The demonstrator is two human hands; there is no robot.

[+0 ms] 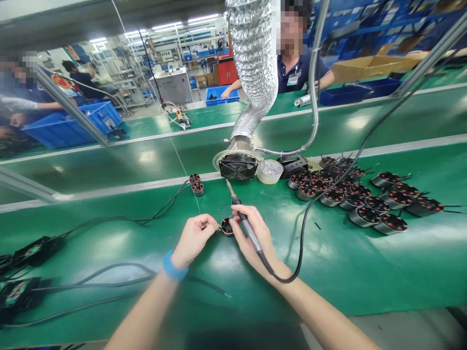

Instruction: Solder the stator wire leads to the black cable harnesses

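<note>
A small round motor stator [226, 227] with copper windings lies on the green bench between my two hands. My left hand [197, 236], with a blue band at the wrist, pinches thin wires [219, 226] at the stator's left side. In my right hand [255, 232] is a soldering iron [250, 231], its tip pointing up and away from me, clear of the stator. The thumb and a finger of that same hand reach the stator's right edge. My fingers partly cover the stator.
Many stators [365, 214] stand grouped at right; two more [197, 187] sit at back left with cables. A fume fan [238, 167] hangs from a foil duct [253, 58], beside a white tub [270, 172]. The iron's cord [302, 233] loops right. Black housings [22, 291] lie left. A co-worker [297, 63] sits opposite.
</note>
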